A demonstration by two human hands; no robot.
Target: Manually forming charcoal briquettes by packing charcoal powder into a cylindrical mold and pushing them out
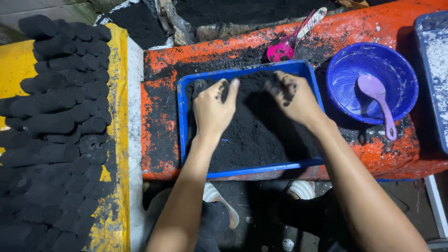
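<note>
A person bends over a blue tray (183, 116) heaped with black powder (256, 135), both bare hands dug into the far half of the heap. The left hand (214, 107) lies palm down on the powder at the tray's far left, fingers curled loosely and the thumb apart, its fingertips (223, 88) caked in black. The right hand (291, 95) sits beside it toward the tray's far right, fingers bent down into the powder, knuckles smeared dark; whether it pinches anything beneath cannot be made out. A dark tool handle (198, 88) lies in the tray just left of the left hand.

The tray rests on an orange counter (156, 121), scuffed and dusted black. Just beyond the tray's far edge lies a pink scoop (284, 49). To the tray's right stands a round blue bowl (401, 70) with a purple spoon (378, 100) leaning inside it, handle over the near rim. Further right again, the corner of another blue tray (436, 70) shows, coated in grey-white dust.

Well to the left of the tray, a yellow board (119, 93) carries rows of black pressed briquettes (56, 126), stacked close together. Below the tray's near edge, the person's sandalled feet (219, 200) rest on the dark floor.
</note>
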